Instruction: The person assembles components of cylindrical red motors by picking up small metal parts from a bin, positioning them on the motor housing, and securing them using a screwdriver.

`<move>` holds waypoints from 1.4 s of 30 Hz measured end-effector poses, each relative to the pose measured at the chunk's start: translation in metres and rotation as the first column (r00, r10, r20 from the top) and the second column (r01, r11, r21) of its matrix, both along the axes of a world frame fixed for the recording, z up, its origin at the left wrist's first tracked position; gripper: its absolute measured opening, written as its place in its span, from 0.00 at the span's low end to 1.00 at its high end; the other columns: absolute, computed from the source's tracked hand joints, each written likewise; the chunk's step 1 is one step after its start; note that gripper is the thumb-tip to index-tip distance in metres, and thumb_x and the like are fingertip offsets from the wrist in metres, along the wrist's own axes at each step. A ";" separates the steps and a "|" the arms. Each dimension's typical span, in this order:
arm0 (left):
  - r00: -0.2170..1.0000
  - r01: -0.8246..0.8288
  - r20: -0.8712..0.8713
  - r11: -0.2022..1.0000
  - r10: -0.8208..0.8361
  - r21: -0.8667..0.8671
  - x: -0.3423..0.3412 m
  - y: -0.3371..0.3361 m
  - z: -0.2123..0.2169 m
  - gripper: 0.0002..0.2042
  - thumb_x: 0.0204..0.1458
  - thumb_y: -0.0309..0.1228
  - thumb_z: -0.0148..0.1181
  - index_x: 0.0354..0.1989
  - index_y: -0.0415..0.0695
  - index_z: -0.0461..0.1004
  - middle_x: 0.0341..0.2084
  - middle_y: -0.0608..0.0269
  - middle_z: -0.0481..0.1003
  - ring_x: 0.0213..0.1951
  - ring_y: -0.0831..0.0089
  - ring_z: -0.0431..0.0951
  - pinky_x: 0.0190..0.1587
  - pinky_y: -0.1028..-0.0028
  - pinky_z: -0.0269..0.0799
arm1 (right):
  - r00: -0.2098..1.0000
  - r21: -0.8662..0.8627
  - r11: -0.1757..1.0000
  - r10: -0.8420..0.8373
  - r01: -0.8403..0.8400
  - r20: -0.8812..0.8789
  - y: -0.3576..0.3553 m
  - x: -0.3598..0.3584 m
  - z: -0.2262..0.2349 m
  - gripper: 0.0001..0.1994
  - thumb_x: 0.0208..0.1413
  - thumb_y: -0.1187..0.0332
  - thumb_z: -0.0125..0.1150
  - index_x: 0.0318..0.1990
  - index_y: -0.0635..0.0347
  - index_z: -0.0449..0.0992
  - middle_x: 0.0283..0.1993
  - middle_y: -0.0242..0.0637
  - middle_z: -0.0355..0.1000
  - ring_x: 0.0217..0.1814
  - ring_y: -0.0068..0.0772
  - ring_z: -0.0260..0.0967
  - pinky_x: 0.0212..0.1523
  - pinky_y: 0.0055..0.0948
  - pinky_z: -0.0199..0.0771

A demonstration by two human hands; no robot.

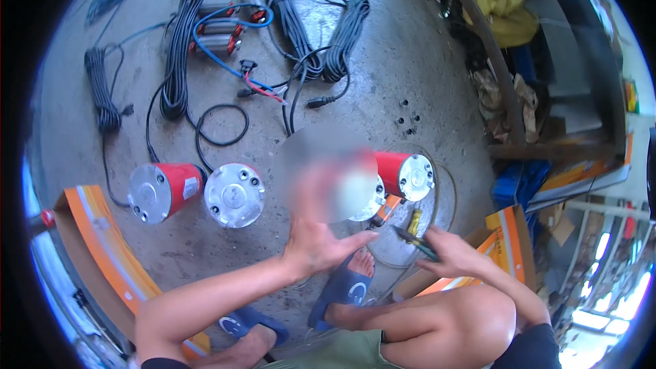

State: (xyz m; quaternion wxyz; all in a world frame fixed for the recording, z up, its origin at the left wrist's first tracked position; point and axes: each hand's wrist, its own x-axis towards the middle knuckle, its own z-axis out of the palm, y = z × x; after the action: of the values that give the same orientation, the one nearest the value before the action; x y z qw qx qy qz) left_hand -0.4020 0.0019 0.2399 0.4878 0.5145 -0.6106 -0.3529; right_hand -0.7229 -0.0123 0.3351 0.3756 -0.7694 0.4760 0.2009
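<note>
My left hand (pixel 316 246) reaches forward with the thumb stretched out to the right. Its fingers run into a blurred patch over a red cylinder, so I cannot tell whether they grip anything. My right hand (pixel 452 254) holds pliers (pixel 425 249) with dark green handles, jaws pointing left. Just beyond them lies a yellow handle (pixel 415 219), perhaps a screwdriver's. An orange-and-black block (pixel 387 210) sits nearby on the floor. Behind it lies a red motor-like cylinder (pixel 415 176) with a silver end cap. Another silver cap shows partly beside the blur.
Two more red cylinders with silver caps (pixel 234 195) (pixel 152 195) lie left. Coiled black cables (pixel 179 61), copper-wound rotors (pixel 217 43) and several small dark parts (pixel 408 121) lie farther off. Orange cartons (pixel 102 246) flank me; a shelf frame (pixel 499 61) stands right.
</note>
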 end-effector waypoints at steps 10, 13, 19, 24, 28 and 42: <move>0.971 -0.219 -0.172 0.905 0.166 -0.364 -0.033 -0.029 -0.048 0.47 0.38 0.54 0.82 0.64 0.44 0.67 0.53 0.50 0.75 0.52 0.50 0.78 0.56 0.53 0.70 | 0.813 -0.367 0.736 0.431 -0.568 -0.392 -0.101 0.120 0.107 0.43 0.33 0.68 0.80 0.63 0.59 0.66 0.49 0.45 0.64 0.54 0.50 0.66 0.55 0.42 0.69; 0.964 -0.237 -0.200 0.908 0.175 -0.346 -0.033 -0.033 -0.039 0.42 0.38 0.50 0.82 0.61 0.45 0.70 0.50 0.52 0.76 0.50 0.52 0.78 0.54 0.54 0.70 | 0.707 -0.338 0.626 0.561 -0.703 -0.431 -0.106 0.137 0.092 0.35 0.39 0.74 0.73 0.60 0.59 0.68 0.46 0.42 0.65 0.51 0.45 0.66 0.52 0.40 0.68; 0.949 -0.288 -0.222 0.900 0.223 -0.328 -0.033 -0.034 -0.044 0.39 0.35 0.46 0.82 0.57 0.48 0.72 0.47 0.54 0.77 0.48 0.54 0.79 0.52 0.54 0.71 | 0.579 -0.242 0.530 0.691 -0.813 -0.433 -0.128 0.163 0.079 0.22 0.46 0.77 0.65 0.52 0.56 0.71 0.46 0.39 0.67 0.51 0.42 0.68 0.51 0.39 0.70; 0.938 -0.324 -0.232 0.886 0.256 -0.331 -0.030 -0.037 -0.040 0.38 0.35 0.49 0.80 0.57 0.50 0.72 0.46 0.56 0.77 0.46 0.53 0.79 0.50 0.53 0.71 | 0.562 -0.035 0.590 0.747 -0.806 -0.356 -0.151 0.176 0.084 0.33 0.34 0.76 0.75 0.54 0.59 0.69 0.48 0.41 0.67 0.53 0.46 0.69 0.52 0.41 0.75; 0.931 -0.330 -0.266 0.890 0.252 -0.314 -0.033 -0.036 -0.046 0.38 0.35 0.49 0.80 0.57 0.50 0.72 0.46 0.56 0.77 0.46 0.54 0.79 0.50 0.53 0.71 | 0.564 0.064 0.629 0.733 -0.774 -0.379 -0.153 0.182 0.088 0.37 0.29 0.75 0.76 0.54 0.62 0.68 0.48 0.43 0.67 0.53 0.49 0.70 0.51 0.42 0.77; 0.925 -0.339 -0.286 0.884 0.251 -0.321 -0.028 -0.040 -0.048 0.37 0.37 0.50 0.79 0.58 0.51 0.74 0.45 0.58 0.77 0.47 0.55 0.79 0.50 0.54 0.70 | 0.216 -0.130 0.173 0.775 -0.976 -0.594 -0.140 0.207 0.096 0.15 0.52 0.70 0.68 0.46 0.57 0.72 0.41 0.32 0.69 0.47 0.32 0.73 0.47 0.34 0.77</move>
State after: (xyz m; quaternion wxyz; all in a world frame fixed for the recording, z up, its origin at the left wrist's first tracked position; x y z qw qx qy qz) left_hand -0.4301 -0.0380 0.1924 0.6920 0.4566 -0.5168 -0.2135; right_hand -0.5163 -0.1521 0.4309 -0.1298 -0.9038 0.0216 0.4073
